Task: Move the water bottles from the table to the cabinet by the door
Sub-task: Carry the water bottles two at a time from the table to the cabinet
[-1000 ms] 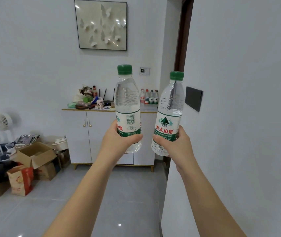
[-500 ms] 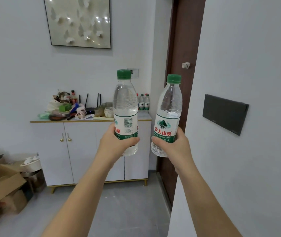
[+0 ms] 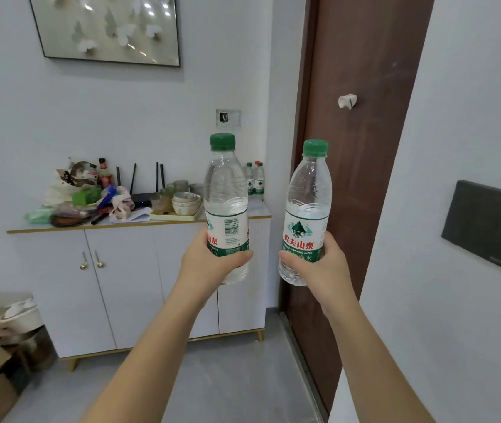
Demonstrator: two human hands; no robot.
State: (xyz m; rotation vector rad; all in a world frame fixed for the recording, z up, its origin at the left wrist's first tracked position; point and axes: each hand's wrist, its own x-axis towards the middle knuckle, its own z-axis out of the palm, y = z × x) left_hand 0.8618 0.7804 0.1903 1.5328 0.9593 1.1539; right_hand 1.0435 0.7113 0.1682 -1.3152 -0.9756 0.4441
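Hands outstretched: left hand tight around left bottle, right hand around right bottle, caps up.

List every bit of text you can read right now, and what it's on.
"农夫山泉": label of the bottle in the right hand.
"DRINKING WATER": same label, just below.
"山泉": label of the other bottle, in the left hand; its fine print is too small.
Bottles on the cabinet: labels too small.

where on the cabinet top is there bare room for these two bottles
Bare strip at the right end of the cabinet top, between the tray of bowls and the right edge, in front of the standing bottles; the left-hand bottle partly hides it. Left and middle are crowded.
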